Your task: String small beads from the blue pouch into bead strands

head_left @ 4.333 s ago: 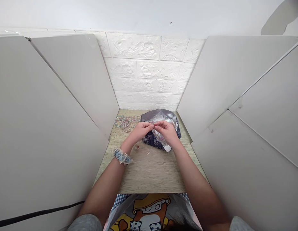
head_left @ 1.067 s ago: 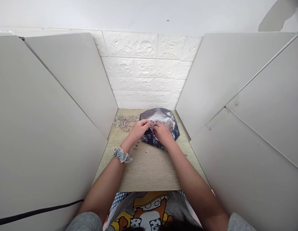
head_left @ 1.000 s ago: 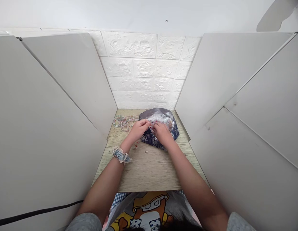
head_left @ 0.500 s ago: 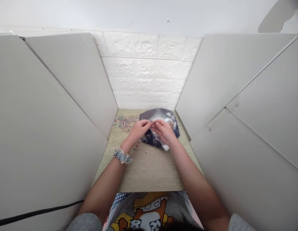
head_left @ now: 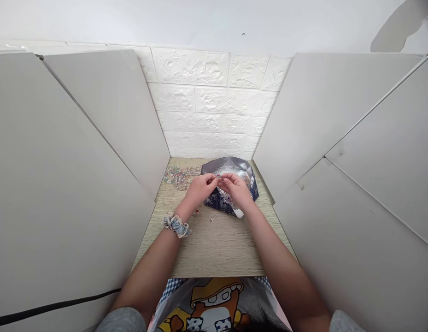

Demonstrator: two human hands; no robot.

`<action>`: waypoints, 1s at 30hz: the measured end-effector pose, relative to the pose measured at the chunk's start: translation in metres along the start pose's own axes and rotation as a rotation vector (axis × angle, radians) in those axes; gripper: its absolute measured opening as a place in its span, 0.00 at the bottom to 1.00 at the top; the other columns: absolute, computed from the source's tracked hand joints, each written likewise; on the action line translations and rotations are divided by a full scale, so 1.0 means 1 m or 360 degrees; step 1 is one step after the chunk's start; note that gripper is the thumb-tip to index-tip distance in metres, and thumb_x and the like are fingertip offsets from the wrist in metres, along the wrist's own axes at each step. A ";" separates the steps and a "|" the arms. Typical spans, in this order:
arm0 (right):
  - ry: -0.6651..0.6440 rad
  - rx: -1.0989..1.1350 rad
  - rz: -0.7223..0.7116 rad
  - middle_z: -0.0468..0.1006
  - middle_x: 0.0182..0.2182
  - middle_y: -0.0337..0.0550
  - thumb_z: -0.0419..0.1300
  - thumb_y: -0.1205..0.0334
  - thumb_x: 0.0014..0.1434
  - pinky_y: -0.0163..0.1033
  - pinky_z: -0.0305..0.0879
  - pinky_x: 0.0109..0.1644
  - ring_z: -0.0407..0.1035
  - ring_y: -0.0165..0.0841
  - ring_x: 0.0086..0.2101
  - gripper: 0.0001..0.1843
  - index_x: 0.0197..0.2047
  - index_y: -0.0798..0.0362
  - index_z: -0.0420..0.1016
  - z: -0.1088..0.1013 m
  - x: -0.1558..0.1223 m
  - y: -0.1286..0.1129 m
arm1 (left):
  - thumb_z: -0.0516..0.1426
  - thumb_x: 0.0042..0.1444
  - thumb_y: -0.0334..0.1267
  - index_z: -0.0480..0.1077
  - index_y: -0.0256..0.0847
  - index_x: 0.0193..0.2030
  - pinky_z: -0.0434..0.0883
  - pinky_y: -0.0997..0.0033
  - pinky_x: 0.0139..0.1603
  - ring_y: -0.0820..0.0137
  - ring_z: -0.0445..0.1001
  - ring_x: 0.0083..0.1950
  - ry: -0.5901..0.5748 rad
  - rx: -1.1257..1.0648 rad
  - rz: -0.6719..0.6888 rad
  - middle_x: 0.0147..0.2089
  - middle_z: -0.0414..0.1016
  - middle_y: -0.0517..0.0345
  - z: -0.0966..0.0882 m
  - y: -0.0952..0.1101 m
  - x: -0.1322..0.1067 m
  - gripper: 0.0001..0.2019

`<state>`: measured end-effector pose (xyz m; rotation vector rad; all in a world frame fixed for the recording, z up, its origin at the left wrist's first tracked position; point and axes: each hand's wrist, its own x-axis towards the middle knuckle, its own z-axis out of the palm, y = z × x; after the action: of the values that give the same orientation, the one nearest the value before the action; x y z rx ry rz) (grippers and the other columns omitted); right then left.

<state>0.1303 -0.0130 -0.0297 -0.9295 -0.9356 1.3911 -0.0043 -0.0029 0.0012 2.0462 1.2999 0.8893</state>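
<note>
Left hand (head_left: pixel 200 189) and right hand (head_left: pixel 239 191) pinch beads (head_left: pixel 219 177) — partly hiding bag (head_left: pixel 231 162) — beaded strands (head_left: pixel 180 178) beside.

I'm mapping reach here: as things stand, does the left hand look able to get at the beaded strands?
Probably yes: the beaded strands lie beside the left hand with nothing visible between, though it seems busy pinching a small thing over the pouch.

A narrow nook, whether home or workroom unclear: a table (head_left: pixel 217 251) runs beneath the left hand (head_left: pixel 200 188) and right hand (head_left: pixel 239 191), white panels (head_left: pixel 320 106) stand outside them, a brick-patterned wall (head_left: pixel 196 67) rises beyond, and beads (head_left: pixel 181 175) lie past the left.
</note>
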 end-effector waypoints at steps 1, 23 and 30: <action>0.0018 -0.0044 -0.0009 0.73 0.27 0.37 0.58 0.59 0.45 0.39 0.65 0.44 0.69 0.26 0.30 0.09 0.31 0.52 0.66 0.000 0.000 0.000 | 0.47 0.50 0.41 0.68 0.38 0.25 0.56 0.76 0.26 0.75 0.62 0.24 0.0006 0.0030 0.0005 0.22 0.67 0.62 0.000 0.000 0.000 0.12; 0.0048 -0.0415 -0.0095 0.72 0.28 0.39 0.53 0.62 0.47 0.40 0.64 0.43 0.69 0.30 0.33 0.05 0.30 0.53 0.65 0.007 -0.004 -0.003 | 0.45 0.53 0.40 0.67 0.40 0.26 0.54 0.75 0.26 0.73 0.64 0.25 -0.0013 0.0474 0.0155 0.25 0.70 0.59 0.001 -0.003 -0.002 0.13; 0.0065 -0.0430 -0.0142 0.72 0.28 0.39 0.53 0.62 0.47 0.40 0.65 0.43 0.69 0.30 0.33 0.05 0.30 0.53 0.66 0.005 -0.003 0.000 | 0.45 0.53 0.40 0.66 0.40 0.26 0.54 0.75 0.26 0.73 0.64 0.25 -0.0026 0.0491 0.0160 0.25 0.70 0.59 0.001 -0.002 -0.003 0.12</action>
<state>0.1260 -0.0158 -0.0276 -1.0991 -1.1390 1.1846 -0.0058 -0.0053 -0.0012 2.3677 1.4076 0.7500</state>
